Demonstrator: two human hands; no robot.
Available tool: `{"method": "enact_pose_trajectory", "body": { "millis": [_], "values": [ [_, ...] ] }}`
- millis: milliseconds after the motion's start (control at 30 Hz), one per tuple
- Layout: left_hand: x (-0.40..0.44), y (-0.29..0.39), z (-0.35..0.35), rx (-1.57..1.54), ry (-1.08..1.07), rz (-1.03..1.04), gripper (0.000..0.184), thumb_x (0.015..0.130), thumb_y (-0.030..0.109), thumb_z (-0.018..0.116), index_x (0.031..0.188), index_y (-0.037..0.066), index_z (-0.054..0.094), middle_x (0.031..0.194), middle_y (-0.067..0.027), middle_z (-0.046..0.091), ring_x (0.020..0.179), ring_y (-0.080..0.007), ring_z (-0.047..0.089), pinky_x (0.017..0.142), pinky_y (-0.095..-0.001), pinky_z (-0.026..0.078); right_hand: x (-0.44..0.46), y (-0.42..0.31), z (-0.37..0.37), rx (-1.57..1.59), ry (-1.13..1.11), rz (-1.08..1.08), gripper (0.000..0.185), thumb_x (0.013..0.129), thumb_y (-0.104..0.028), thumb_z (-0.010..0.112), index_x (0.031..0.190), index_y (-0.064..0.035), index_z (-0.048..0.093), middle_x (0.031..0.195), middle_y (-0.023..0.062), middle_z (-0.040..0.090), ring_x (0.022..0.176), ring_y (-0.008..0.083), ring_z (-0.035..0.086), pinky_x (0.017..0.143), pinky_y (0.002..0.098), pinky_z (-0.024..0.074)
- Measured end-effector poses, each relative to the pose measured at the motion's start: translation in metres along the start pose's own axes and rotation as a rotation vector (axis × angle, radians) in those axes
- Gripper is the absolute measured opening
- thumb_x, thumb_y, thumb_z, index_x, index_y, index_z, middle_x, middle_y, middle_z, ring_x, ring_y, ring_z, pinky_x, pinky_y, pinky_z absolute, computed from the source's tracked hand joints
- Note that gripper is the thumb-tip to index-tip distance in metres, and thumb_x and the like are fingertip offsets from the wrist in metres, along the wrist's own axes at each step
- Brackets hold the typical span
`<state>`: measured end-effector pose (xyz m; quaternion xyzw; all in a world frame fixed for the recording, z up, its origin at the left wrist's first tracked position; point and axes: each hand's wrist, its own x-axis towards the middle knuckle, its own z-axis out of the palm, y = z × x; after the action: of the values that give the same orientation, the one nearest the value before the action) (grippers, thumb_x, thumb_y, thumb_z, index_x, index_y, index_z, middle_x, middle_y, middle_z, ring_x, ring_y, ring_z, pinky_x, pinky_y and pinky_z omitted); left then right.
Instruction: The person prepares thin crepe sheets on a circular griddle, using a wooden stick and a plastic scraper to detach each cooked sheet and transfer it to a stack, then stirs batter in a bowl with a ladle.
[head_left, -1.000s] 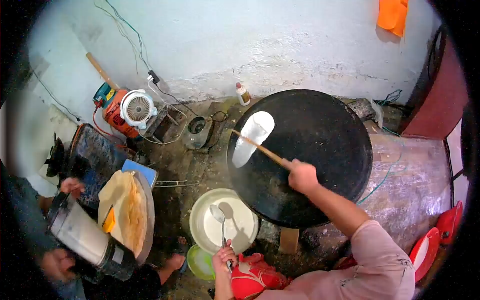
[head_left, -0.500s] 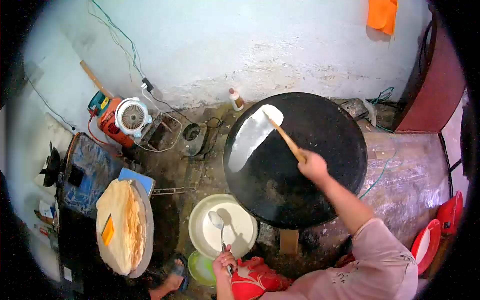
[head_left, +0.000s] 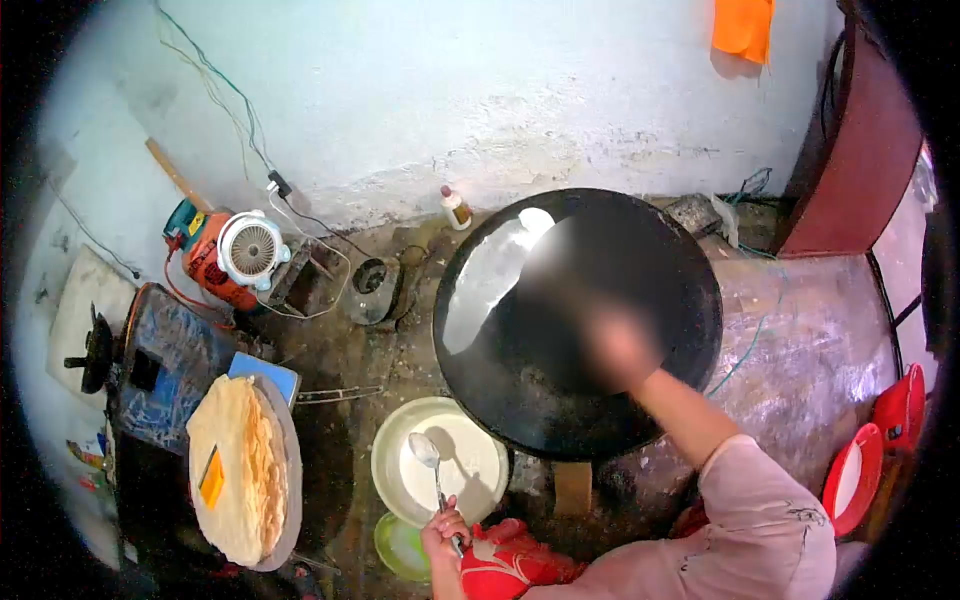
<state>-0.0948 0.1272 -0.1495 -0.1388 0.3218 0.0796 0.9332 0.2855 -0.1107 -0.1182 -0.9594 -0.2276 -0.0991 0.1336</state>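
Observation:
My right hand (head_left: pixel 620 345) is over the round black griddle (head_left: pixel 650 240), smeared by motion, closed around the handle of a wooden batter spreader (head_left: pixel 575 295) that is also blurred. The spreader's far end is near a white streak of batter (head_left: pixel 485 285) on the griddle's left side, with a thicker blob at its top. My left hand (head_left: pixel 447 530) is closed on the handle of a metal ladle (head_left: pixel 424 450). The ladle's head hangs over the pale bowl (head_left: pixel 384 465) of white batter, casting a shadow on it.
A stack of thin flatbreads (head_left: pixel 235 470) on a round board stands at the left. Beyond it are a small blower (head_left: pixel 252 248), a bottle (head_left: pixel 456 208) and a stove-like metal box (head_left: pixel 373 292). A green basin (head_left: pixel 395 550) is below the bowl. Red dishes (head_left: pixel 852 480) are at the right.
My right hand and the spreader are now blurred by motion, still near the batter streak. The ladle stays over the bowl. A sandalled foot at the bottom has mostly left its former place.

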Motion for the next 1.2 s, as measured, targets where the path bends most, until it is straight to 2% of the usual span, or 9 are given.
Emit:
{"method": "enact_pose_trajectory", "body": {
  "millis": [100, 200, 300, 400, 633, 700, 833, 1000, 1200],
  "values": [
    [0.001, 0.002, -0.002, 0.054, 0.015, 0.025, 0.032, 0.084, 0.007, 0.039, 0.109, -0.010, 0.049, 0.061, 0.0004, 0.043, 0.046, -0.0081, 0.035, 0.044, -0.0195, 0.034, 0.018, 0.047, 0.024, 0.142, 0.042, 0.076, 0.048, 0.073, -0.008, 0.052, 0.121, -0.0120, 0.048, 0.091, 0.0130, 0.055, 0.075, 0.0309, 0.060, 0.063, 0.0408, 0.0491],
    [0.003, 0.007, -0.004, 0.027, 0.015, 0.019, 0.033, 0.085, 0.008, 0.039, 0.110, -0.010, 0.049, 0.061, 0.0002, 0.044, 0.046, -0.0085, 0.036, 0.044, -0.0195, 0.034, 0.005, -0.022, -0.041, 0.316, -0.101, 0.304, 0.050, 0.074, -0.009, 0.050, 0.124, -0.0123, 0.045, 0.103, 0.0152, 0.056, 0.086, 0.0330, 0.060, 0.073, 0.0425, 0.0491],
    [0.000, -0.005, 0.004, -0.004, 0.053, 0.059, 0.033, 0.085, 0.009, 0.040, 0.110, -0.010, 0.049, 0.061, 0.0002, 0.044, 0.047, -0.0088, 0.039, 0.044, -0.0201, 0.035, 0.031, -0.027, -0.029, 0.039, 0.027, 0.041, 0.047, 0.079, -0.009, 0.049, 0.126, -0.0097, 0.040, 0.094, 0.0131, 0.055, 0.077, 0.0311, 0.061, 0.064, 0.0412, 0.0508],
    [-0.005, 0.004, 0.001, -0.084, 0.014, -0.025, 0.033, 0.086, 0.010, 0.041, 0.111, -0.009, 0.049, 0.062, 0.0004, 0.044, 0.047, -0.0087, 0.039, 0.043, -0.0210, 0.035, 0.054, 0.015, -0.015, -0.063, 0.004, 0.163, 0.038, 0.082, -0.008, 0.045, 0.120, -0.0051, 0.041, 0.087, 0.0106, 0.054, 0.067, 0.0273, 0.062, 0.053, 0.0374, 0.0506],
    [0.005, 0.007, 0.000, -0.010, 0.101, 0.045, 0.032, 0.086, 0.012, 0.039, 0.108, -0.008, 0.050, 0.061, 0.0021, 0.043, 0.045, -0.0077, 0.037, 0.042, -0.0194, 0.034, 0.004, 0.001, -0.006, -0.076, -0.166, 0.063, 0.053, 0.078, -0.012, 0.051, 0.128, -0.0047, 0.036, 0.095, 0.0139, 0.053, 0.065, 0.0262, 0.061, 0.055, 0.0371, 0.0504],
    [0.002, 0.008, -0.001, -0.004, 0.031, -0.021, 0.031, 0.085, 0.011, 0.039, 0.108, -0.008, 0.050, 0.061, 0.0021, 0.044, 0.046, -0.0074, 0.037, 0.043, -0.0190, 0.035, 0.013, 0.072, 0.046, 0.001, 0.132, 0.010, 0.052, 0.079, -0.013, 0.049, 0.129, -0.0051, 0.035, 0.098, 0.0131, 0.053, 0.070, 0.0281, 0.061, 0.056, 0.0367, 0.0502],
    [0.008, 0.022, -0.012, 0.021, -0.015, -0.042, 0.032, 0.082, 0.007, 0.041, 0.108, -0.008, 0.051, 0.062, 0.0014, 0.046, 0.047, -0.0080, 0.039, 0.044, -0.0194, 0.036, -0.001, 0.050, 0.047, 0.307, 0.151, 0.208, 0.054, 0.079, -0.013, 0.048, 0.130, -0.0034, 0.032, 0.101, 0.0152, 0.051, 0.077, 0.0303, 0.062, 0.063, 0.0413, 0.0505],
    [0.006, 0.015, -0.010, 0.001, 0.002, -0.017, 0.032, 0.082, 0.008, 0.042, 0.108, -0.009, 0.052, 0.062, 0.0005, 0.047, 0.049, -0.0088, 0.041, 0.046, -0.0207, 0.038, 0.063, 0.012, -0.007, -0.143, -0.078, 0.208, 0.036, 0.087, -0.009, 0.039, 0.123, -0.0014, 0.039, 0.097, 0.0150, 0.055, 0.071, 0.0275, 0.063, 0.055, 0.0382, 0.0515],
    [0.017, 0.037, -0.034, 0.022, -0.010, 0.029, 0.033, 0.082, 0.007, 0.043, 0.110, -0.008, 0.051, 0.060, -0.0007, 0.046, 0.048, -0.0094, 0.040, 0.045, -0.0218, 0.038, -0.035, 0.021, 0.005, 0.160, 0.129, 0.091, 0.058, 0.077, -0.012, 0.053, 0.129, -0.0001, 0.033, 0.095, 0.0120, 0.052, 0.065, 0.0239, 0.062, 0.053, 0.0348, 0.0512]
  ]
}}
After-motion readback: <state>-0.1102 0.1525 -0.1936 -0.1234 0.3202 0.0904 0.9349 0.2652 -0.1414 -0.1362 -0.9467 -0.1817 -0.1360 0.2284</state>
